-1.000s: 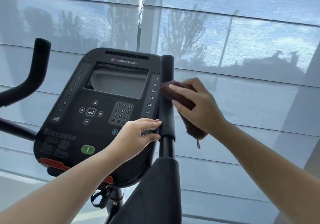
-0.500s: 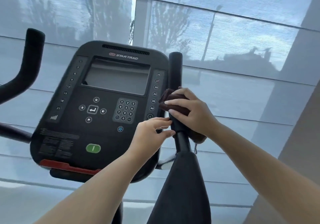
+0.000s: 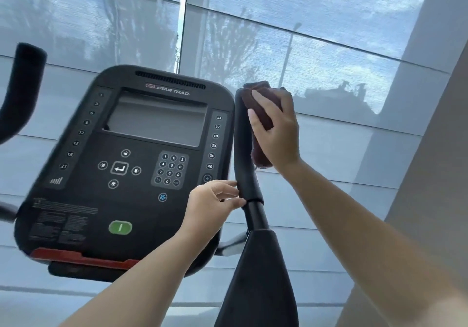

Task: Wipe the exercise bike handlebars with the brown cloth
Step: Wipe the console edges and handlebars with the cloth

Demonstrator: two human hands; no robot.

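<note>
Head view: the right hand [image 3: 277, 129] presses the brown cloth [image 3: 260, 110] against the top of the right handlebar [image 3: 244, 149], its fingers [image 3: 255, 121] clasped over the cloth. The left hand [image 3: 211, 206] pinches the lower end of that grip, fingers closed on it. The console [image 3: 141, 164] sits left; the left handlebar [image 3: 21, 83] stands far left.

Right hand [image 3: 277, 129] raised, fingers wrapped over a cloth [image 3: 263, 114] at the top of the handlebar [image 3: 244, 149], left hand [image 3: 210, 207] below, fingertips pinching the handlebar's lower end
</note>
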